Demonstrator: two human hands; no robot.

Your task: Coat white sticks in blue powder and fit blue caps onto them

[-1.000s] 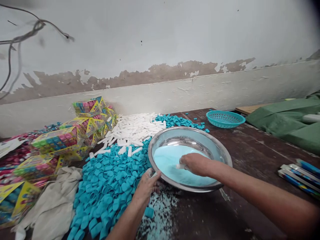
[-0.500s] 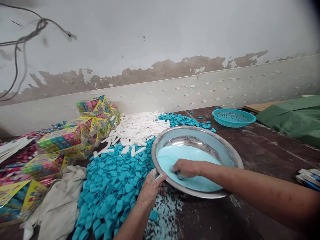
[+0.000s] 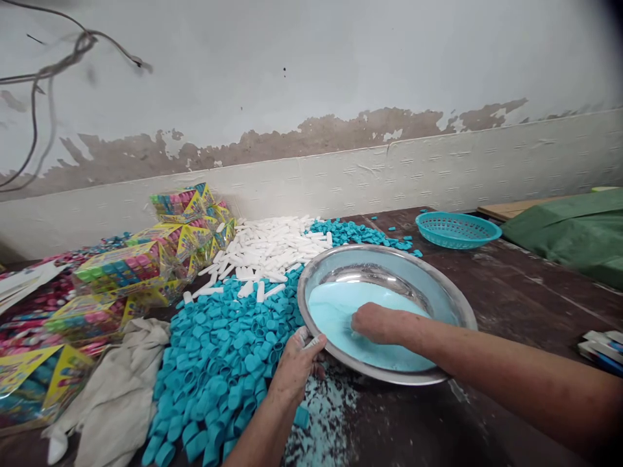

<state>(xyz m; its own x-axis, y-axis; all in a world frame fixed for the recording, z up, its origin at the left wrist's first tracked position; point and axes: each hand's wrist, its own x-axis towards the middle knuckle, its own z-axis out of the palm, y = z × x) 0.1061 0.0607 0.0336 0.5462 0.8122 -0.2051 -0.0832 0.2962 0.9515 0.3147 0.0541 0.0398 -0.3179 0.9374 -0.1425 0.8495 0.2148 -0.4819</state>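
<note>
A steel bowl [image 3: 457,305] holds pale blue powder [image 3: 335,311] on a dark wooden table. My right hand [image 3: 377,322] rests in the powder with its fingers curled around a small white tube that is mostly hidden. My left hand [image 3: 296,363] sits at the bowl's near-left rim, pinching another white tube [image 3: 311,341]. A heap of blue caps [image 3: 219,363] lies just left of the bowl, with a pile of white tubes [image 3: 272,246] behind it.
Colourful packets [image 3: 121,272] are stacked at the left, with a grey cloth [image 3: 111,383] in front of them. A teal basket [image 3: 457,228] and green fabric [image 3: 569,230] lie at the back right. Spilled powder [image 3: 316,421] dusts the table by my left wrist. Flat sticks [image 3: 603,347] lie at the right edge.
My right hand swept left through the powder, then drew back a little to the right. My left hand stayed at the bowl's rim. The view has shifted slightly.
</note>
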